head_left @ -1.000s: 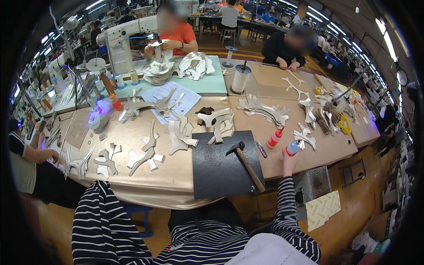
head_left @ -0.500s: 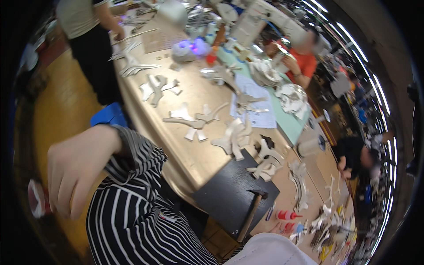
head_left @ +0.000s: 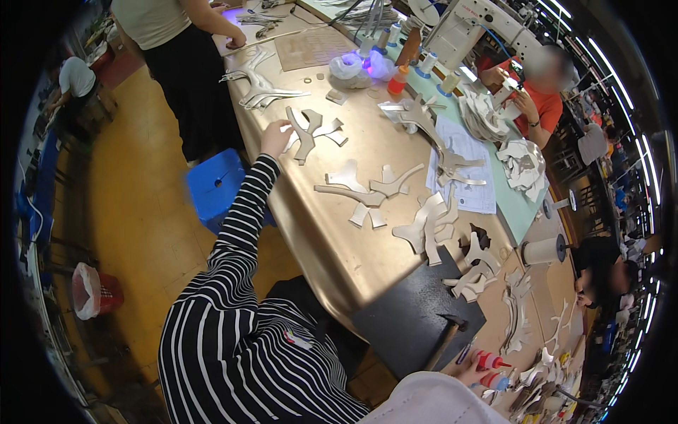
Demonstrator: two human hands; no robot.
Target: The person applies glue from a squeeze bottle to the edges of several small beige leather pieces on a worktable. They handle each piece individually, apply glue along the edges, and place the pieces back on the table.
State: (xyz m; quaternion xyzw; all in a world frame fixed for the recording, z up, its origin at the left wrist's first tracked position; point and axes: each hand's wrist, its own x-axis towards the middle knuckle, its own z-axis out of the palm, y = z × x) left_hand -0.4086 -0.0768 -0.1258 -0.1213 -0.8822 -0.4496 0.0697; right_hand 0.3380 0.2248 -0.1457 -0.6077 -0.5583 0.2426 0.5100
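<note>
My left hand (head_left: 275,139) is stretched out over the near edge of the table, at a small group of flat cut pieces. Its fingers are bent together on the edge of a white cut piece (head_left: 290,142), which lies beside a grey branching piece (head_left: 305,139). At the lower right, my right hand (head_left: 469,372) shows only in part, close to a red squeeze bottle (head_left: 489,361). A white stitched shape (head_left: 431,399) covers the rest of it, so its grip is hidden.
A hammer (head_left: 450,338) lies on a black board (head_left: 402,314). More cut pieces (head_left: 367,194) are spread over the table (head_left: 318,240). A blue stool (head_left: 215,185) and another person (head_left: 173,56) are at the left. Someone in orange (head_left: 544,106) sits at a sewing machine (head_left: 487,21).
My left hand has gone from close in front at the left out to the cut pieces on the table. My right hand has come into view by the red bottles. The whole view has shifted.
</note>
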